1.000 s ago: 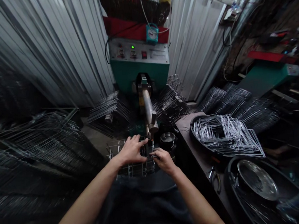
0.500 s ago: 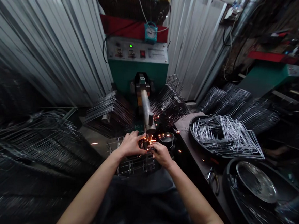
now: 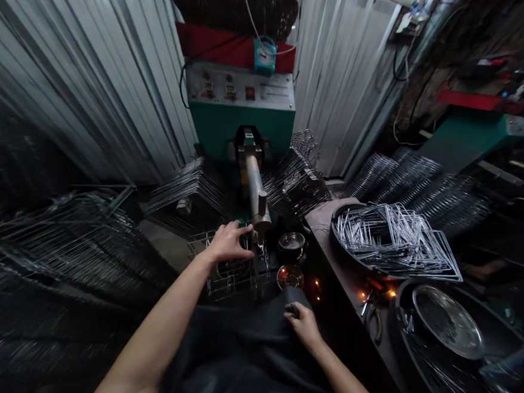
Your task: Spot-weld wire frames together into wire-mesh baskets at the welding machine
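Note:
My left hand [image 3: 232,242] hovers at or rests on a wire rack [image 3: 233,281], thumb and index finger spread apart. Its fingertips are beside the tip of the spot welder's arm [image 3: 257,190]; whether they touch the rack is hard to tell. My right hand [image 3: 304,325] is closed over the dark apron [image 3: 251,351], to the right of the rack. Something small and dark shows at its fingers, too unclear to name. Two small metal bowls, an upper bowl [image 3: 292,242] and a lower bowl [image 3: 290,276], stand between the rack and the side table.
The green welding machine [image 3: 240,123] stands ahead. Bent wire frames are stacked on both sides of it. On the right, a black basin [image 3: 337,238] holds wire frames; pliers [image 3: 375,318] lie beside another basin with a metal plate [image 3: 448,320]. More wire racks [image 3: 75,237] fill the left.
My right hand has drawn back from the welder tip toward my body and the right. The left stays near the tip. Sparks there have ceased, and the green lamp is off.

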